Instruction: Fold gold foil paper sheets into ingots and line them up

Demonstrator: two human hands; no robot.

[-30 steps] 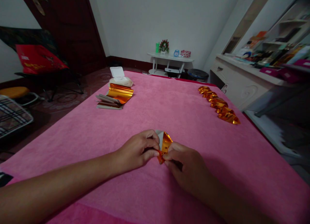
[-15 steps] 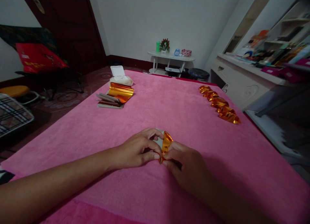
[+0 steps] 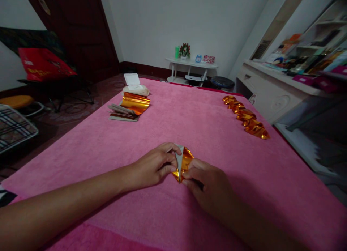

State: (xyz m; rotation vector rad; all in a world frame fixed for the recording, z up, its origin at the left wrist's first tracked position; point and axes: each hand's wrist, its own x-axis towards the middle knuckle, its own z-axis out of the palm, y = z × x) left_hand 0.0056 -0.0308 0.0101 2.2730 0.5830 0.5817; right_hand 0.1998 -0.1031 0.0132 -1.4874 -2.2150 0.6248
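Toward the near edge of the table (image 3: 189,110), about midway across its pink cloth: a small piece of gold foil paper (image 3: 185,160), partly folded, white underside showing on its left flap, lower tip down on the cloth; pinched from both sides. Left hand (image 3: 155,166) closed on the left flap, thumb and forefinger pressing the white face; right hand (image 3: 208,186) closed on the lower right part, fingertips clamped at the bottom tip, palm turned down toward the table; both hands close together around the piece, nothing else held.

Judged from the grip: midway through a fold, the left flap being brought over toward the centre line and not yet flattened; next move, by that reading, calling for the bottom tip kept pinned under the right hand, the flap's edge lined up with the middle, then a sharp crease pressed along it; thin foil, so easily dented or torn by a slip.

Along the far right edge of the table: a row of gold folded pieces (image 3: 245,118), overlapping one after another; at the far left of the table: a stack of foil sheets (image 3: 130,108), top one curled, gold side out; just behind it, a white wipes pack (image 3: 135,88), lid open.
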